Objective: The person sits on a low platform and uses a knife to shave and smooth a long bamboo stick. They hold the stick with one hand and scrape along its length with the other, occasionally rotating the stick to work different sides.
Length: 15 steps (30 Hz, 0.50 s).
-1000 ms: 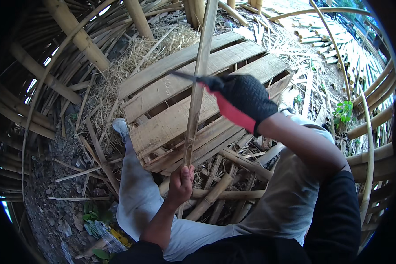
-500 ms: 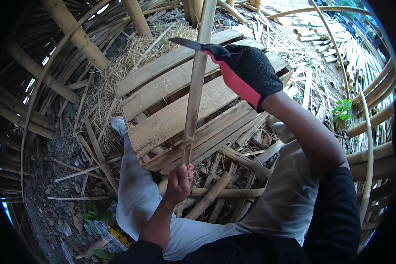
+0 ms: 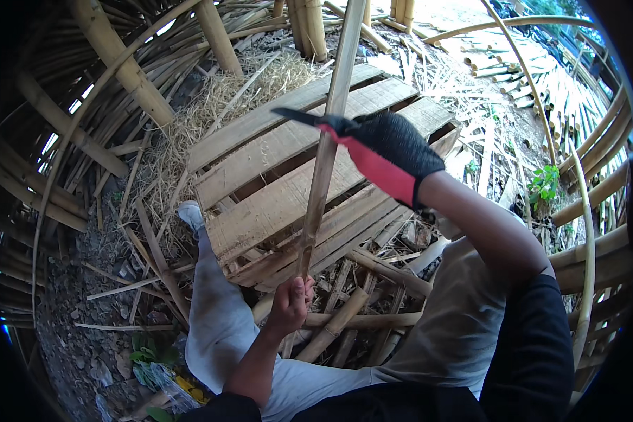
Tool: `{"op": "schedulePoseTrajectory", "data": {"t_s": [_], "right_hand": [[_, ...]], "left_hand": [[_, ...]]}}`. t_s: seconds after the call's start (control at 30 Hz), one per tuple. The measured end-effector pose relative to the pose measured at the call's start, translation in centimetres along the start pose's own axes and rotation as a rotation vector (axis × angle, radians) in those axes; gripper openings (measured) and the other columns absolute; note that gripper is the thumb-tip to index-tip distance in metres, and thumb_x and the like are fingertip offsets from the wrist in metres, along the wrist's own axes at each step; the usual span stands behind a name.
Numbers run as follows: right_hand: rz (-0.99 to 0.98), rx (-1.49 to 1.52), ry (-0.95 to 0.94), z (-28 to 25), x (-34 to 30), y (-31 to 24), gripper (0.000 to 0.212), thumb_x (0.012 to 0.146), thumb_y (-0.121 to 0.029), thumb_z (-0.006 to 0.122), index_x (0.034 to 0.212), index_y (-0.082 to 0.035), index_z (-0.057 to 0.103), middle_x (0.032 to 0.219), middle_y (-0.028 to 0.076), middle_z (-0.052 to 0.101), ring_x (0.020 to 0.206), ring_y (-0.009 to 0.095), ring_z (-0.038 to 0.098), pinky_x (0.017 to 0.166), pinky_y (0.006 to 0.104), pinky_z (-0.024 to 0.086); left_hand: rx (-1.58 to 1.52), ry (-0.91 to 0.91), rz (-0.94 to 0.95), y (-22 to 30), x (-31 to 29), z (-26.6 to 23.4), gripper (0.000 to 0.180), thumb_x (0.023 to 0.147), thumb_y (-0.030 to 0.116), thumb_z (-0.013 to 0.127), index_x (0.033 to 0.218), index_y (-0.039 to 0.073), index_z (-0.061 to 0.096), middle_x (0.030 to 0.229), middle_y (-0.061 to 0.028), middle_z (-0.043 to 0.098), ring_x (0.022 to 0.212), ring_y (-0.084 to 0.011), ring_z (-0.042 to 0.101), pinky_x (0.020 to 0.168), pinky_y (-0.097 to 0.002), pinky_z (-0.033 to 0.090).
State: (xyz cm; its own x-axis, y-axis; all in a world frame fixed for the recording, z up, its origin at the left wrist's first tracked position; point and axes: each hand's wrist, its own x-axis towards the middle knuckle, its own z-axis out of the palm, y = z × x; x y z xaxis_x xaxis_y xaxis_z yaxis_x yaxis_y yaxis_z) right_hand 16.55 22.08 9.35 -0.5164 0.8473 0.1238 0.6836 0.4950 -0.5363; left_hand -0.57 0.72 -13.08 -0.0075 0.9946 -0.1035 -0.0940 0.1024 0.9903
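My bare left hand (image 3: 291,304) is closed around the near end of a long split bamboo strip (image 3: 322,172). The strip slants up and away over a slatted wooden platform (image 3: 260,211), past the top of the picture. In a black and red glove, my right hand (image 3: 390,151) grips a knife, its handle hidden in the fingers. The dark knife blade (image 3: 295,117) points left and lies across the strip, close to or touching its upper part; I cannot tell which.
Cut bamboo poles (image 3: 337,316) lie between my legs, below the platform. Straw (image 3: 260,84) is heaped at its far left side. Stacked bamboo (image 3: 534,84) lies at the far right, near a small green plant (image 3: 544,184). Upright bamboo posts (image 3: 309,28) stand behind.
My right hand and the knife have come down along the strip, toward me. The strip's upper part has shifted to the right, while my left hand keeps its hold slightly lower.
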Motion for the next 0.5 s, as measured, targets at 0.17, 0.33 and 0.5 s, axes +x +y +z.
{"op": "schedulePoseTrajectory", "data": {"t_s": [0.17, 0.33, 0.5], "right_hand": [[-0.026, -0.076, -0.137, 1.3, -1.2, 0.9, 0.031, 0.096, -0.030, 0.057, 0.093, -0.002, 0.069, 0.079, 0.025, 0.066, 0.079, 0.040, 0.066, 0.069, 0.0423, 0.052], [0.072, 0.104, -0.192, -0.3, -0.6, 0.6, 0.033, 0.097, -0.031, 0.055, 0.090, -0.003, 0.071, 0.074, 0.015, 0.068, 0.073, 0.024, 0.069, 0.071, 0.0351, 0.052], [-0.093, 0.162, -0.126, -3.2, -0.7, 3.3, 0.044, 0.102, -0.042, 0.050, 0.096, -0.003, 0.069, 0.074, 0.006, 0.061, 0.066, 0.016, 0.059, 0.066, 0.0303, 0.048]], "left_hand": [[-0.021, -0.027, 0.001, 0.5, 0.2, 0.3, 0.048, 0.106, 0.053, 0.035, 0.084, 0.009, 0.040, 0.066, 0.0061, 0.031, 0.053, -0.0034, 0.029, 0.047, -0.0220, 0.026], [-0.048, 0.038, -0.016, 0.5, -0.1, 0.0, 0.050, 0.104, 0.055, 0.037, 0.091, 0.008, 0.045, 0.069, 0.0060, 0.032, 0.056, -0.0031, 0.030, 0.049, -0.0215, 0.026], [-0.188, -0.009, -0.040, 2.2, -0.8, -0.3, 0.054, 0.102, 0.060, 0.039, 0.097, 0.007, 0.048, 0.073, 0.0056, 0.033, 0.060, -0.0046, 0.032, 0.055, -0.0216, 0.031]]}}
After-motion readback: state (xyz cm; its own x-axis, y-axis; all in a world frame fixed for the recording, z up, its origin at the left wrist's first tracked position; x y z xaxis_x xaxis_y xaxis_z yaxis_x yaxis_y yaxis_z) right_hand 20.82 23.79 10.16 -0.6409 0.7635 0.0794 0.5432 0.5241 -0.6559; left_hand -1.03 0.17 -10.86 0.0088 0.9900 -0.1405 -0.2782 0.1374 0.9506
